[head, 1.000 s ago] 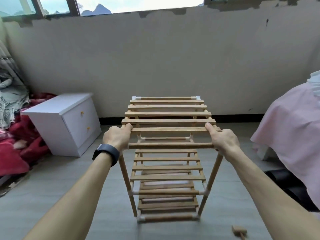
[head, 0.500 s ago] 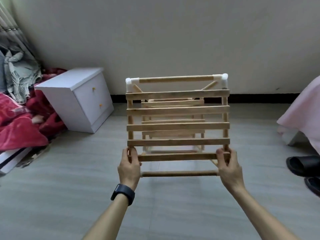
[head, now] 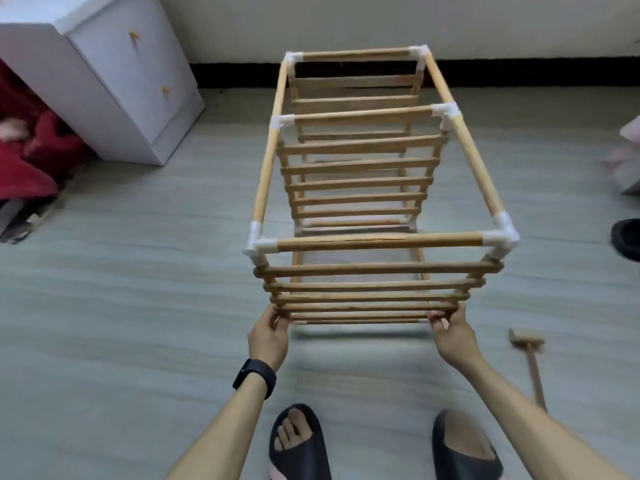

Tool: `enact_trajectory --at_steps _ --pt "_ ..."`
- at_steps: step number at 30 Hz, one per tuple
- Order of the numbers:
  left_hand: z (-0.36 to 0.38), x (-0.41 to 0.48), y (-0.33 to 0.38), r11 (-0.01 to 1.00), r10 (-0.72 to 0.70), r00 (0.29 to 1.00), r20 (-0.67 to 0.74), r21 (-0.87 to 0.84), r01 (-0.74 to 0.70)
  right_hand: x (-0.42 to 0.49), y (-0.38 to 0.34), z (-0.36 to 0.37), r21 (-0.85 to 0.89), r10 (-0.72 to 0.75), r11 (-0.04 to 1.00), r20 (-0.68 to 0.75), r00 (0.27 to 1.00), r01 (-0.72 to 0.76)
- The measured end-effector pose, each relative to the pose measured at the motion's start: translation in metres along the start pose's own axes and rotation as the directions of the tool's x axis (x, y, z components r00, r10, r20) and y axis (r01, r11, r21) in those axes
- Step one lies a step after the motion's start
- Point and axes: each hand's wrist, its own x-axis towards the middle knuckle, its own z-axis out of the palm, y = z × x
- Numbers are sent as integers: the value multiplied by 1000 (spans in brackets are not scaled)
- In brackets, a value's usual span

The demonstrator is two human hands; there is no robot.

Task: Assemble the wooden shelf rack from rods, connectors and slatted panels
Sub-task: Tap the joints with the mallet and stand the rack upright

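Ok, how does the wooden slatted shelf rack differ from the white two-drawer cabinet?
The wooden slatted shelf rack is open bare wood; the white two-drawer cabinet is solid-sided. The left hand and right hand grip the rack; no hand touches the cabinet. Both are box-shaped.

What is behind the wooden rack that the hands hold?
A pale wall and its dark skirting. The far slats of the rack cover part of the skirting.
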Motion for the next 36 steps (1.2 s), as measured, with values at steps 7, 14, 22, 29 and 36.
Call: enact_trajectory --at_steps 7,14,22,29,36 --pt "5 7 -20 998 -55 998 28 36 54 -4 10 5 -13 36 999 151 988 -35" --pt "-21 8 -5 981 -142 974 177 155 114 -27 -1 -33 -89 55 995 240 969 -35" --pt "-111 26 90 980 -21 996 90 199 2 -23 -65 -126 -69 -37 997 41 998 40" --pt "-144 70 212 974 189 982 4 127 -188 29 -184 -171 0 -107 994 -76 991 108" --pt "-120 160 261 957 174 982 78 222 -187 125 -268 -153 65 -142 987 -80 987 147"
